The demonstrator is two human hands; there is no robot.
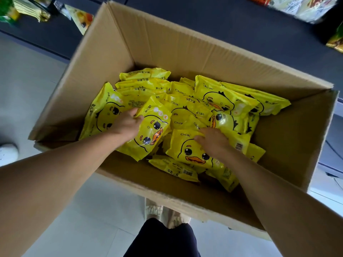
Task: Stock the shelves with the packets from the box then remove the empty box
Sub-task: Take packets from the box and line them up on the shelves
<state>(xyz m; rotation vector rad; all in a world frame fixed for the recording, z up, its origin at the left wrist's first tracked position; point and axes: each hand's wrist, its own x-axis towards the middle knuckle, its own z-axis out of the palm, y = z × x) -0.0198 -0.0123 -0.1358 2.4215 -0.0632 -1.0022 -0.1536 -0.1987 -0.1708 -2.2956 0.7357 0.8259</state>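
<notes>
At far left a white shoe [8, 153] rests on the pale floor [27, 86], and bright bags [27, 10] lie on the dark shelf [232, 25] above it. The open box [148, 41] stands on the floor before the shelf, its flaps spread, with yellow duck packets [222, 101] heaped loose across its bottom. The left hand [126, 125] reaches in and grips the top edge of one packet [150, 132], tilting it up from the pile. Just right of it, the right hand [213, 140] lies on another packet [189, 149], fingers curled at its upper edge; whether it truly holds it I cannot tell. More bags [304, 8] sit on the shelf at far right.
</notes>
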